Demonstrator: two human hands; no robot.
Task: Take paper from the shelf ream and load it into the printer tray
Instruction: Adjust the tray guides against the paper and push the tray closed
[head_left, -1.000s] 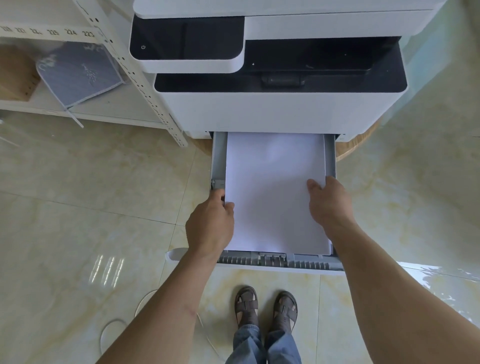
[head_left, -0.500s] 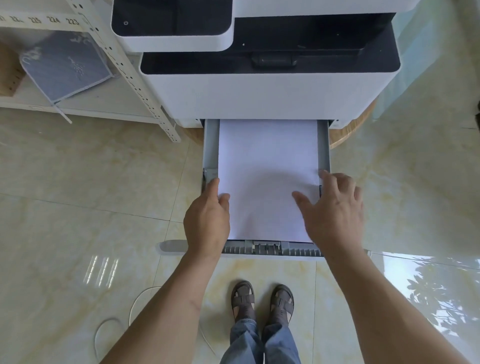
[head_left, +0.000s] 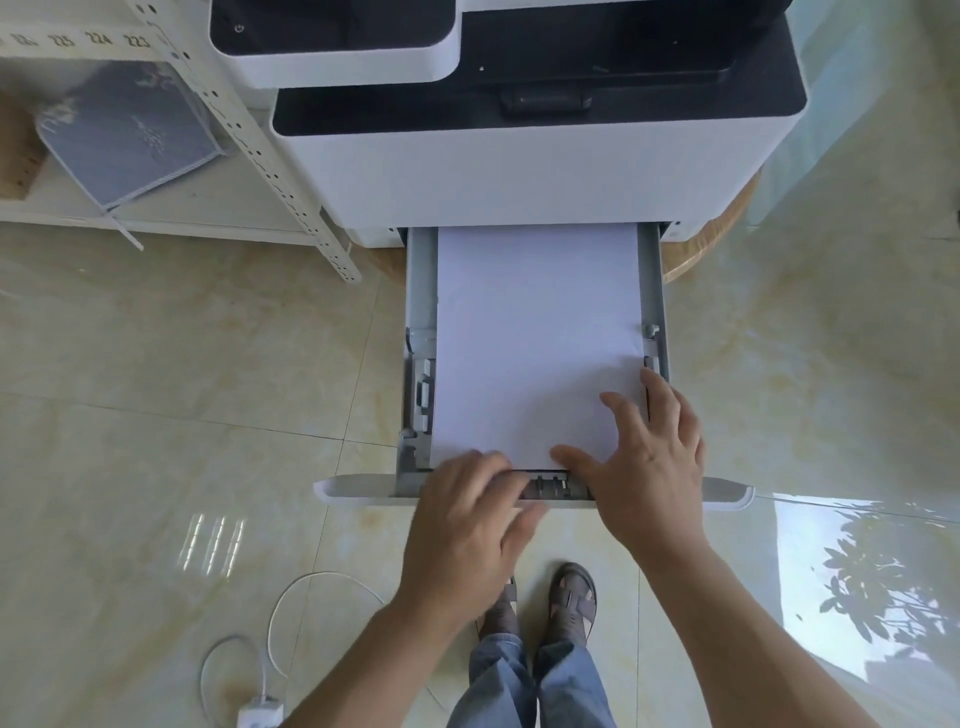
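A white stack of paper (head_left: 535, 338) lies flat in the grey printer tray (head_left: 420, 291), which is pulled out of the white and black printer (head_left: 519, 171). My left hand (head_left: 467, 525) rests at the tray's front edge, fingers curled onto the near left end of the paper and the front guide. My right hand (head_left: 649, 457) lies spread on the paper's near right corner, fingers apart, thumb at the front edge. Neither hand holds anything.
A white perforated metal shelf (head_left: 249, 135) stands to the left with a grey-blue folder (head_left: 130, 130) on it. A white cable and plug (head_left: 260, 712) lie on the glossy tiled floor. My sandalled feet (head_left: 545, 603) stand just in front of the tray.
My left hand slid from the paper's left side to the tray's front edge. My right hand moved down to the near right corner and spread flat. The view shifted closer.
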